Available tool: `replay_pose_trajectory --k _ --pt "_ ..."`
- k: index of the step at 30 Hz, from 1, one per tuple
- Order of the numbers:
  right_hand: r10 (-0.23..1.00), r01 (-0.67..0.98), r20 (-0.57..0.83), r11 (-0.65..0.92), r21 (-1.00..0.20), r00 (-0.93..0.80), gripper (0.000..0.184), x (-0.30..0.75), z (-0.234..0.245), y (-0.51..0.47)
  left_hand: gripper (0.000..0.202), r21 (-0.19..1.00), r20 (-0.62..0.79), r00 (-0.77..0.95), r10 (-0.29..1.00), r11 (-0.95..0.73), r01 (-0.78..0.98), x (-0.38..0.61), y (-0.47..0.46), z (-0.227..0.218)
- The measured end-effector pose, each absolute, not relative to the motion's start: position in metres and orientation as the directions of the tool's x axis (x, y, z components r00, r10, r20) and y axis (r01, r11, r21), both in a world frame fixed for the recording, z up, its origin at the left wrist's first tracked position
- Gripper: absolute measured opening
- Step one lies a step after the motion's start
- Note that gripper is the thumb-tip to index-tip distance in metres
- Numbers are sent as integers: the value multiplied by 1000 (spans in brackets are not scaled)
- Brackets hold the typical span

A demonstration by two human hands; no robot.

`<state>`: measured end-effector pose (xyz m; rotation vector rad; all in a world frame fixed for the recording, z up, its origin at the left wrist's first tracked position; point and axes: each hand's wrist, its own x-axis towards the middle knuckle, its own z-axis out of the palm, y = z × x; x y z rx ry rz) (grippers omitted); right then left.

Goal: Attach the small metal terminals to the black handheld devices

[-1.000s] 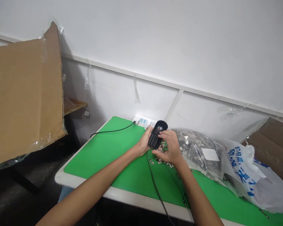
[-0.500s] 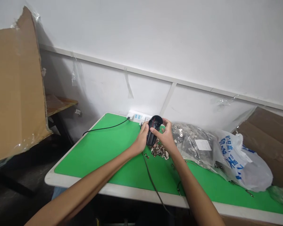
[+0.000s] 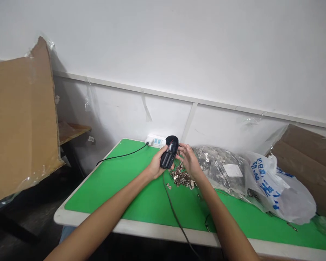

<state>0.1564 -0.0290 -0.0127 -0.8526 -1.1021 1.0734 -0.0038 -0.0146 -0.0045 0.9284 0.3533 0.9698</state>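
The left hand (image 3: pixel 154 167) is closed around a black device (image 3: pixel 169 152), and holds it tilted a little above the green mat (image 3: pixel 119 185). The right hand (image 3: pixel 188 159) is open wide, holding nothing, just beside the device. Under the hands lie small metal pieces (image 3: pixel 182 178). Farther away are a clear bag (image 3: pixel 220 166) on the right and a power strip (image 3: pixel 155 140) by the wall.

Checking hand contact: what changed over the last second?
The right hand let go of the black plastic unit and moved rightward, fingers spread, above the loose metal pieces. The left hand alone holds the unit now. The black cable and power strip stayed as they were.
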Motion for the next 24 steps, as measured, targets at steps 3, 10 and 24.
replay_pose_trajectory --k 3,10,24 --pt "969 -232 245 231 -945 -31 61 157 -6 -33 43 760 91 559 824 305 -574 -8 -12 -2" --pt "952 -47 298 295 -954 -64 47 155 7 -41 46 810 102 494 863 217 -546 -13 -7 3" --pt "937 77 337 331 -940 95 42 148 4 -41 68 912 344 212 915 -272 -306 -5 -6 -14"
